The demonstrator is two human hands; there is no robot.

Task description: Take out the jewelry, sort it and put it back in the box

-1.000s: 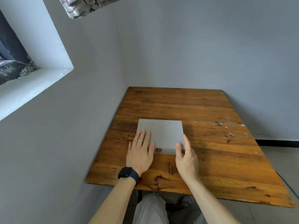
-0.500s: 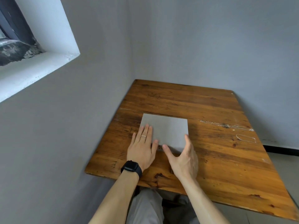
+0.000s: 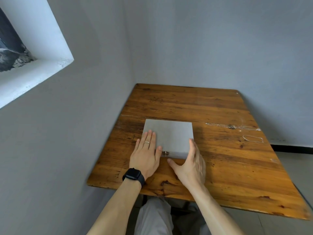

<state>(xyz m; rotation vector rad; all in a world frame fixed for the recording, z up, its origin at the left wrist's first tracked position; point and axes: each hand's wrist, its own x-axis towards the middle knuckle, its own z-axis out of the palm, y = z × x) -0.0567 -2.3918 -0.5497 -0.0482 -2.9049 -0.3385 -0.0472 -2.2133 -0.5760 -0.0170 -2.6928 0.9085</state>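
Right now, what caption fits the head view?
Left hand flat on a closed grey box, right hand at its corner, wooden table.

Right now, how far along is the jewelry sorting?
Early or midway, I'd guess. Done: a long chain and a looped chain lie out on the wooden table. In hand: the left hand rests flat on the closed grey box, the right hand against its front right corner. Left: opening it, sorting, putting everything back; contents hidden.
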